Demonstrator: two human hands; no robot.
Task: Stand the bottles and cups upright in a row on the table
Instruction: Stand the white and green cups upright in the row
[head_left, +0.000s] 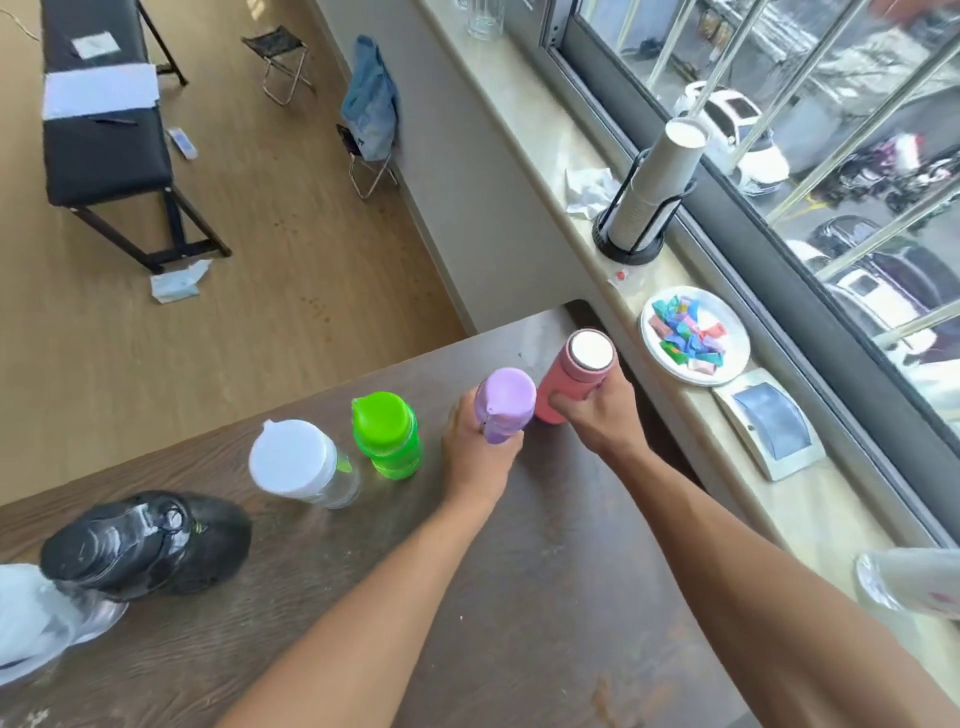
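Note:
Several bottles stand upright in a row on the dark wooden table (545, 597). From the left: a clear bottle (36, 618) at the frame edge, a black bottle (145, 545), a clear cup with a white lid (296, 462), a green bottle (387, 434), a purple bottle (506, 402) and a pink bottle (582, 371) with a white cap. My left hand (475, 457) grips the purple bottle's body. My right hand (597, 410) wraps around the pink bottle near the table's far right corner.
A windowsill on the right holds a stack of paper cups in a black holder (649, 202), a plate of coloured wrappers (693, 338), a small scale (774, 423) and crumpled tissue (589, 189). A glass (904, 582) lies at the right edge. Bench and stools stand on the floor beyond.

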